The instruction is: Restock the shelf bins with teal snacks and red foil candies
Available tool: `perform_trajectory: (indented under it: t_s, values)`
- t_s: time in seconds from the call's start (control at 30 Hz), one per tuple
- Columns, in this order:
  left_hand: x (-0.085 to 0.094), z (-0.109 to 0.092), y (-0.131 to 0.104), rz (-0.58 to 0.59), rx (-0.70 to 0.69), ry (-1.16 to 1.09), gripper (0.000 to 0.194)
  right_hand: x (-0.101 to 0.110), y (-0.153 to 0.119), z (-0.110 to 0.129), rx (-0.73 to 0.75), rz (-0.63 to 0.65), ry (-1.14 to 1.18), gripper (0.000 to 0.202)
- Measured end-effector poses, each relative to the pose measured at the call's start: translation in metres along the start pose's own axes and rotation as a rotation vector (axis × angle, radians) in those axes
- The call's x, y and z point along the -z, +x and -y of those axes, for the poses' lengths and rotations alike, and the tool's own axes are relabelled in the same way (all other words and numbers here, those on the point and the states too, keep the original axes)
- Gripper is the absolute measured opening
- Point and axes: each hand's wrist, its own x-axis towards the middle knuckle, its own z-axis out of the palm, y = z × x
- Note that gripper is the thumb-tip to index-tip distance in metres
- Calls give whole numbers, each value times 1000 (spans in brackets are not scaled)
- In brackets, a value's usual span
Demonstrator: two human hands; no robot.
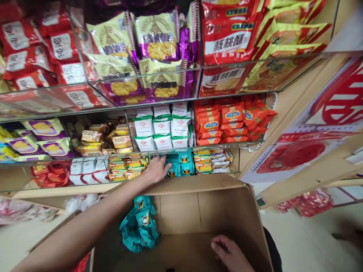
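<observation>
My left hand (157, 170) reaches over the far edge of a cardboard box (181, 206) to the lowest shelf row. Its fingers are spread and slightly blurred, beside the teal snack packets (185, 169) there; I see nothing held in it. Inside the box, on the left, lies a pile of similar teal packets (138, 230). My right hand (229, 253) is over the box's right part, its fingers curled in, with nothing visible in them. Part of that hand is in shadow.
Directly above the left hand are white-and-green packets (161, 130) and red packets (232, 117). Yellow packets (127, 168) flank the teal ones. Clear dividers and a shelf lip (159, 149) edge the rows. A wooden upright (272, 139) stands on the right.
</observation>
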Motion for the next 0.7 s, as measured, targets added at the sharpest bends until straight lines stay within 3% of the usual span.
perform_trajectory:
  t_s: [0.07, 0.13, 0.17, 0.23, 0.3, 0.37, 0.47, 0.6, 0.7]
  values:
    - [10, 3, -52, 49, -244, -60, 37, -1, -1, -1, 5, -13, -35, 25]
    - [10, 7, -105, 133, -448, -119, 31, -3, 0, -4, 4, -23, -62, 26]
    - [4, 10, -128, 196, -516, -139, 29, -3, 1, -6, 0, -24, -72, 26]
    - [-18, 19, -159, 346, -514, -133, 29, -5, 2, -10, 0, -18, -89, 27]
    - [-48, 30, -167, 432, -370, -19, 48, -6, 3, -13, 6, -15, -99, 28]
    - [-78, 43, -161, 488, -156, 192, 65, -7, 3, -15, 8, -24, -96, 28]
    - [-107, 60, -146, 507, 16, 388, 56, -8, 2, -15, -7, -36, -71, 32]
    - [-114, 77, -152, 495, -59, 368, 35, -8, 2, -15, -28, -61, -42, 37]
    - [-108, 86, -168, 527, -138, 182, 26, -8, 4, -16, -16, -59, -51, 36]
